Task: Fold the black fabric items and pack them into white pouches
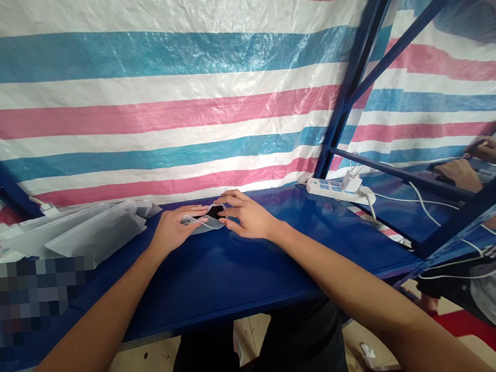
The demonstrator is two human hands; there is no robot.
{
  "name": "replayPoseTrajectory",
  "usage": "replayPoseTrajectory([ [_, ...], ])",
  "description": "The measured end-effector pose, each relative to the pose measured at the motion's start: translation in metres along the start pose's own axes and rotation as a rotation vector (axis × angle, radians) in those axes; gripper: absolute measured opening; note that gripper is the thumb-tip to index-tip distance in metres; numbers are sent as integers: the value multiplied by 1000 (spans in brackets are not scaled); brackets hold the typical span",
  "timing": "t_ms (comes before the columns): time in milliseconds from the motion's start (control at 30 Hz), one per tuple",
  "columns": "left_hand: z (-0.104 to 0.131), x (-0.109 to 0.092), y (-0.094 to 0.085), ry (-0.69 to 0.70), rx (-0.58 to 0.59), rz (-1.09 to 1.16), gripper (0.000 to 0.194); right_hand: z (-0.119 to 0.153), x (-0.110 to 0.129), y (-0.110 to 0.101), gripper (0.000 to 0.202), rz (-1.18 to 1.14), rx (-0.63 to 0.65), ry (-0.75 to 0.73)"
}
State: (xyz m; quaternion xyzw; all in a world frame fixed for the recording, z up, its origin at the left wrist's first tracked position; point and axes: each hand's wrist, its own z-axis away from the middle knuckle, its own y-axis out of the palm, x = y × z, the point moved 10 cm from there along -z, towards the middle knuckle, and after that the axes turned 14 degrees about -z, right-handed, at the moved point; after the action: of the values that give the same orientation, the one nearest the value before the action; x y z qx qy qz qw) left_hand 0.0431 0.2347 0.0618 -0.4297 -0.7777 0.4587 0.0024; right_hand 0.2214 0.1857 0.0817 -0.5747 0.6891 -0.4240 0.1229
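Observation:
A small pale grey bag (210, 224) with a dark opening lies near the back edge of the blue table (221, 275). My left hand (174, 230) grips its left side, thumb and fingers closing on the edge. From the right, my right hand (244, 214) reaches to the bag with its fingers curved and apart, the fingertips at the dark opening. Whether something dark sits inside the bag cannot be made out. A thin white strip or cord crosses the front of the bag beside my left thumb.
Grey-white bags (99, 231) are piled at the left. A white power strip (339, 189) with plugs and cables sits at the back right, by a blue metal frame (345, 105). Striped sheeting (172, 111) hangs behind. Another person's hands (459, 173) show at the far right.

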Motion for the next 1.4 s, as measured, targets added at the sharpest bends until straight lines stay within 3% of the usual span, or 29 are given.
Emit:
replayPoseTrajectory([
  [133,1,3,-7,-23,-51,15,24,-2,6,1,38,-8,-11,31],
  [367,5,-7,-19,-113,-154,69,22,-3,-11,17,48,-66,22,193],
  [500,5,-9,-19,-147,-150,168,24,-3,-22,20,56,-37,31,213],
  [600,2,2,-18,-183,-160,227,24,-4,-20,17,56,-46,22,153],
  [667,2,19,-18,-266,-215,296,28,-5,-18,10,59,-103,-56,110],
  [733,4,40,-16,-377,-284,416,35,-2,-26,-6,66,-213,-237,136],
  [833,9,61,-5,-505,-317,597,46,8,-58,-12,68,-506,-438,326],
  [933,13,66,8,-553,-248,670,51,14,-85,7,52,-802,-420,516],
  [1067,14,65,17,-571,-153,682,57,21,-101,11,43,-930,-490,593],
  [1167,9,58,16,-515,-80,609,67,23,-101,3,41,-826,-516,589],
  [1233,5,47,-2,-408,-140,421,78,23,-96,-2,39,-723,-514,564],
  [1333,3,9,-35,-147,-286,-43,80,22,-90,-4,37,-633,-495,550],
  [1400,2,-25,-35,41,-254,-281,62,21,-86,-5,35,-587,-474,546],
])
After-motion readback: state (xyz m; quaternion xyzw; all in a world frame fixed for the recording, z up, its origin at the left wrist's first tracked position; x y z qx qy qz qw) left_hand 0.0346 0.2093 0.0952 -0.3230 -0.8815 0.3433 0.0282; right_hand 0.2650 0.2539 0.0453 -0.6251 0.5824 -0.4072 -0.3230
